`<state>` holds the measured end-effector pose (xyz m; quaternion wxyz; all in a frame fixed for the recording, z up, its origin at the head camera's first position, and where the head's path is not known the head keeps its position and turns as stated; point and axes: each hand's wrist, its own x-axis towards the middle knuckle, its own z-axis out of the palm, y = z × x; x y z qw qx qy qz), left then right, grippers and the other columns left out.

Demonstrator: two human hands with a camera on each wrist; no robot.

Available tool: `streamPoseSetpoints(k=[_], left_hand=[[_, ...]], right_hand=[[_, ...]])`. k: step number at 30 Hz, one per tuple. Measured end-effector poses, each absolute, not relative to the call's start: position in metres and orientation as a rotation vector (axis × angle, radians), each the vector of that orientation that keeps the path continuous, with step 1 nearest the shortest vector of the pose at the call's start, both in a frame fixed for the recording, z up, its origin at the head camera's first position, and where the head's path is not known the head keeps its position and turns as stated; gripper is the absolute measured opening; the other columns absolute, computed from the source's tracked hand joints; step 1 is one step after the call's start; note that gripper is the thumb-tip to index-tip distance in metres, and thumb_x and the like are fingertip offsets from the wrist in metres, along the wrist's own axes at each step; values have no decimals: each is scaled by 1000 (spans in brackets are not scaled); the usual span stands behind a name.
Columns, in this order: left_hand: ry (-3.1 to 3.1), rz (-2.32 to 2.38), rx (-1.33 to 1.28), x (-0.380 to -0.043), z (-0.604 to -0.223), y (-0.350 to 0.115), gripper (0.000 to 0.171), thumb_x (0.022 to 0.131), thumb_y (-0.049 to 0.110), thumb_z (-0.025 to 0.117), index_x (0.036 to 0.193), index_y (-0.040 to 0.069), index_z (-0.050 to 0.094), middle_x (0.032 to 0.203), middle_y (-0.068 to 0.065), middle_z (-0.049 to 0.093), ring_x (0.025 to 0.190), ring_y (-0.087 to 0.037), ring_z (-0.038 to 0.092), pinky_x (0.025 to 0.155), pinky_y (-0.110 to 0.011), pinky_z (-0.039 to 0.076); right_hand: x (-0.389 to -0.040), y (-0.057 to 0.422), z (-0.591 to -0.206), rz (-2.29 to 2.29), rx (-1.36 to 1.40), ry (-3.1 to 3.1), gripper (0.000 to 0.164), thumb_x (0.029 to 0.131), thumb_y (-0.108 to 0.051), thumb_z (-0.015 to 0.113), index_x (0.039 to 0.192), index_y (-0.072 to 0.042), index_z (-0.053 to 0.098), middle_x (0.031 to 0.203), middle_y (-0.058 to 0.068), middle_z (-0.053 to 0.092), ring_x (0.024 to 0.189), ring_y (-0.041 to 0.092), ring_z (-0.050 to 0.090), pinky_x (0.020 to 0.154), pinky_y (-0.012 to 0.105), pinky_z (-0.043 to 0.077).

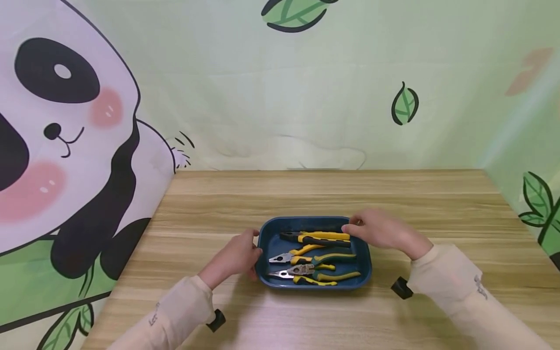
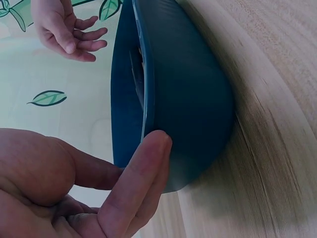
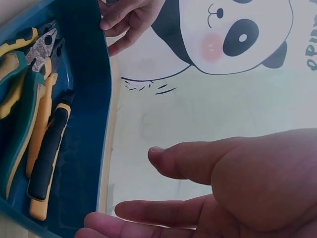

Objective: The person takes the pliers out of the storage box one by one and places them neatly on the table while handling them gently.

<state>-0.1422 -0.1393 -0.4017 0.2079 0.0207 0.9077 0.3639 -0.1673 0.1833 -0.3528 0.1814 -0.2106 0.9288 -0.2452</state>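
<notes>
A blue rectangular tray (image 1: 271,243) sits on the wooden table with several pliers lying in it. Yellow-and-black pliers (image 1: 325,236) lie along its back side. Nearer the front are pliers with green-and-yellow handles (image 1: 337,277). At the tray's left end, my left hand (image 1: 236,255) pinches the rim between thumb and fingers, as the left wrist view shows. My right hand (image 1: 382,231) is by the back right corner. Its thumb and fingers (image 3: 183,158) are spread apart in the right wrist view, with nothing held between them; fingertips appear close to the rim.
The wooden table (image 1: 315,321) extends around the tray on all sides. Behind it hangs a pale green backdrop (image 1: 245,87) with a panda and leaves printed on it. Black pieces (image 1: 401,288) stick out beneath both sleeves at the wrists.
</notes>
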Motion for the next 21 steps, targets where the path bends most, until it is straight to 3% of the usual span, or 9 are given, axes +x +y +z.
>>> streamPoseSetpoints(k=[5, 10, 15, 21], left_hand=[[2541, 1011, 58, -142, -401, -141, 49, 99, -3, 57, 144, -12, 40, 99, -23, 71, 60, -25, 73, 84, -38, 65], [2612, 934, 86, -147, -402, -141, 46, 97, -2, 63, 139, -13, 48, 101, -21, 70, 79, -24, 71, 78, -38, 65], [2605, 931, 76, -150, -403, -142, 45, 96, -3, 64, 137, -14, 50, 103, -22, 69, 80, -25, 69, 73, -36, 65], [2574, 965, 65, -149, -403, -141, 44, 97, -5, 63, 137, -14, 49, 102, -21, 68, 75, -24, 70, 68, -34, 65]], right_hand=[[-173, 178, -350, -679, -595, 2600, 39, 106, -33, 57, 111, 2, 71, 87, 5, 67, 71, 17, 57, 62, 30, 51], [-178, 173, -348, -684, -619, 2592, 36, 106, -32, 57, 104, 0, 72, 82, 4, 65, 69, 17, 56, 60, 30, 49], [-182, 167, -346, -674, -638, 2592, 41, 106, -32, 58, 116, 6, 70, 101, 11, 72, 83, 21, 65, 74, 40, 62], [-187, 160, -345, -643, -637, 2583, 45, 107, -32, 56, 125, 8, 68, 113, 17, 72, 94, 25, 69, 87, 48, 63]])
